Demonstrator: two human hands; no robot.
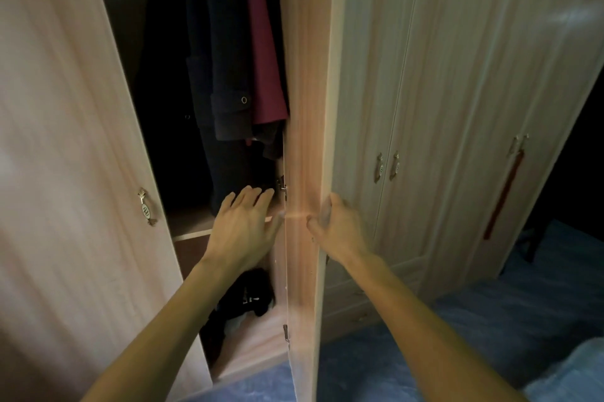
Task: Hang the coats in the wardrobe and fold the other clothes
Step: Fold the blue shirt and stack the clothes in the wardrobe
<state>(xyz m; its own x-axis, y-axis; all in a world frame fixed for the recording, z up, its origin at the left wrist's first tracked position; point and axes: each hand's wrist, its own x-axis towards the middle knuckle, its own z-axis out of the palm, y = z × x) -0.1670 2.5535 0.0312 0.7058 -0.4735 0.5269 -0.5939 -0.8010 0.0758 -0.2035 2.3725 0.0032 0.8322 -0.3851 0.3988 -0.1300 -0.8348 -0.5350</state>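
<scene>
The wardrobe stands in front of me with both doors of its left bay open. Inside hang a dark navy coat [225,81] and a maroon coat [264,52], with a black garment further left in shadow. My left hand [243,225] reaches into the opening with fingers straight, just above the inner shelf [189,225]. My right hand [336,225] grips the outer edge of the right door [304,140], thumb on the near face, fingers curled round behind it. A heap of dark clothes [242,303] lies in the lower compartment.
The left door [65,173] swings out toward me, its brass handle [145,207] facing in. Further right, closed wardrobe doors [441,107] carry brass handles and a red tassel [503,195]. Blue patterned floor [490,336] lies below; a pale bed edge [575,375] is at the bottom right.
</scene>
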